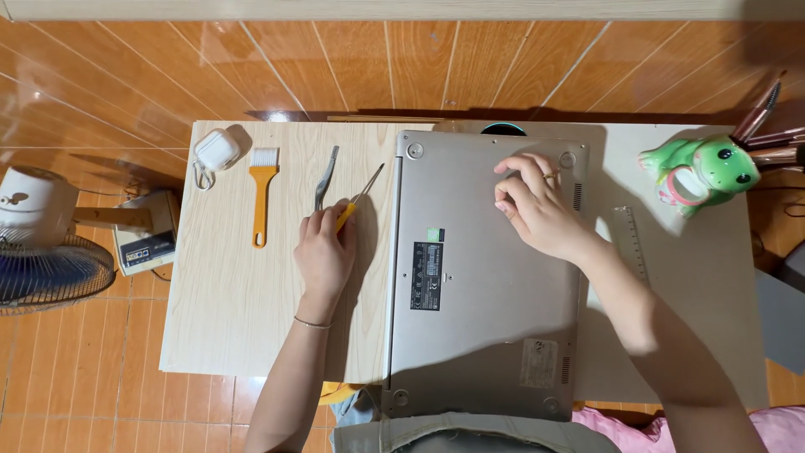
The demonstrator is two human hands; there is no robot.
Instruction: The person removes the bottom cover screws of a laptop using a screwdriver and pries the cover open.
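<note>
Orange-brown floor tiles are seen on all sides of a small light-wood desk [226,327], viewed from directly above.

A silver laptop [486,319] is laid upside down on the right half of the desk, its base panel facing up, with a dark label near the middle and round feet at the corners. Its near edge overhangs the desk toward the person.

The right hand [537,205] is rested on the upper part of the base panel, fingers curled and fingertips pressed to the metal just below the top right foot. Whether anything small is pinched there cannot be told.

The left hand [325,252] is laid on the desk just left of the laptop and is closed around the yellow handle of a screwdriver [360,197]. The thin shaft is pointed up and to the right, its tip close to the laptop's left edge. A thin bracelet is worn on that wrist.

Metal tweezers [325,178] are lying just left of the screwdriver, partly under the fingers. Farther left, an orange-handled brush [262,197] with white bristles is placed upright, and a white earbud case [216,151] sits at the far left corner.

A clear ruler [631,243] lies right of the laptop on a grey mat. A green frog figure [700,172] stands at the far right corner, brushes beside it. A fan [42,252] stands on the floor to the left.
</note>
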